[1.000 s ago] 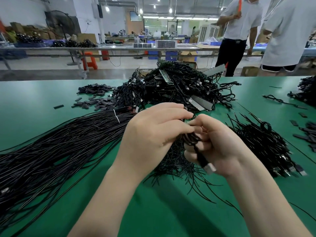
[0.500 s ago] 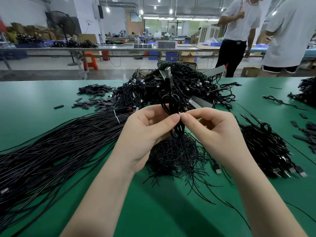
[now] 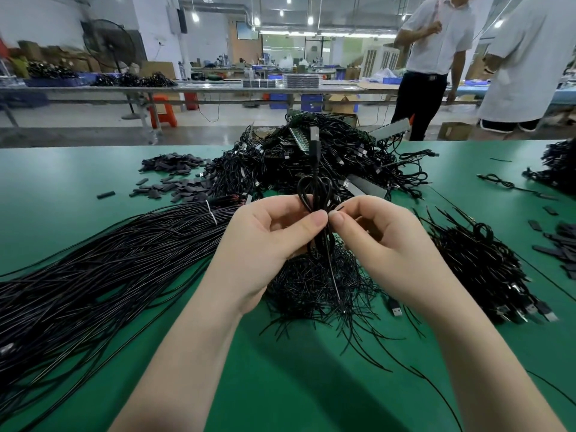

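A coiled black USB cable (image 3: 314, 188) stands upright between my hands, its plug (image 3: 314, 137) pointing up and a thin tail hanging down. My left hand (image 3: 268, 241) pinches the coil's waist with thumb and fingers. My right hand (image 3: 380, 241) pinches the same spot from the right, thumb tip against the left thumb. Below the hands lies a heap of thin black tie wires (image 3: 318, 288) on the green table (image 3: 280, 385).
A long bundle of straight black cables (image 3: 93, 275) fans out at left. A tangled pile of cables and circuit boards (image 3: 327, 157) sits behind the hands. Bundled USB cables (image 3: 486, 269) lie at right, black sleeve pieces (image 3: 174, 179) at back left. Two people stand beyond the table.
A second ago the coil was low in my right fist. Both hands raised it upright with the plug on top, and now pinch its middle, almost unmoved over the last half second.
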Available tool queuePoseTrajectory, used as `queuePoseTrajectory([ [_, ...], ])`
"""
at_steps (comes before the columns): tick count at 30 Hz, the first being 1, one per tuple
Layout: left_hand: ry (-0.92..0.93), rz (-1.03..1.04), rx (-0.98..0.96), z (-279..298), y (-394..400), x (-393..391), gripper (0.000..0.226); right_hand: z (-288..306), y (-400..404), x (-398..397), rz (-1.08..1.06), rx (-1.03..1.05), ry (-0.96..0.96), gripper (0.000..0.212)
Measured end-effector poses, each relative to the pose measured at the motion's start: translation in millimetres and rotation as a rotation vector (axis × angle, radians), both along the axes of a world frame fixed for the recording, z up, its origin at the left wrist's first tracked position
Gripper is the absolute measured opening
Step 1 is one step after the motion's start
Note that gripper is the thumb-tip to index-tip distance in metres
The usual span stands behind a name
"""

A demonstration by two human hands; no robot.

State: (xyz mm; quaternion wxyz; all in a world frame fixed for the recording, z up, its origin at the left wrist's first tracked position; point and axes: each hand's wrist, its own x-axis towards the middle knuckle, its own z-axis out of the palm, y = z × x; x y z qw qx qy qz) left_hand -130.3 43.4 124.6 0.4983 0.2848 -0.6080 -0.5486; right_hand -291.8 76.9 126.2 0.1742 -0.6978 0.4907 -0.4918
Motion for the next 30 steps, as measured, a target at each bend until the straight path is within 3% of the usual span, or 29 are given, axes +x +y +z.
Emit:
queuePoseTrajectory([
  [8,-0.133,0.038,-0.178,2.2,-0.3,4.3,0.016,-2.9,-0.9,5.5,0.061,-0.001,-0.009,0.026],
  [15,-0.191,0.190,-0.436,7.6,3.8,5.1,0.033,-2.5,-2.1,9.7,0.177,0.231,-0.367,0.028],
  [17,-0.267,0.269,-0.583,9.3,8.8,5.7,0.036,-2.6,-2.0,11.1,0.181,0.257,-0.435,0.030],
  [19,-0.371,0.362,-0.835,9.8,5.8,6.5,0.037,-0.8,-1.2,9.7,0.228,0.344,-0.543,0.017],
  [21,-0.533,0.366,-0.941,14.4,-1.0,-0.4,0.024,2.0,-0.3,6.6,0.275,0.469,-0.659,0.017],
  [23,-0.693,0.356,-0.838,19.5,-9.1,-5.7,0.021,2.4,-0.4,5.0,0.303,0.556,-0.743,0.014],
  [25,-0.515,0.433,-0.833,10.7,-2.8,-6.3,0.029,0.3,-1.9,4.8,0.296,0.512,-0.777,0.015],
  [26,-0.390,0.436,-0.738,6.2,1.6,-2.7,0.037,-1.8,-3.2,4.4,0.251,0.431,-0.737,0.017],
  [28,-0.166,0.265,-0.359,-1.1,2.7,8.0,0.032,-4.9,-4.9,2.5,0.105,0.185,-0.485,0.026],
  [30,-0.108,0.084,-0.047,2.1,-0.3,10.0,0.024,-6.6,-7.2,1.1,0.017,-0.059,-0.163,0.026],
])
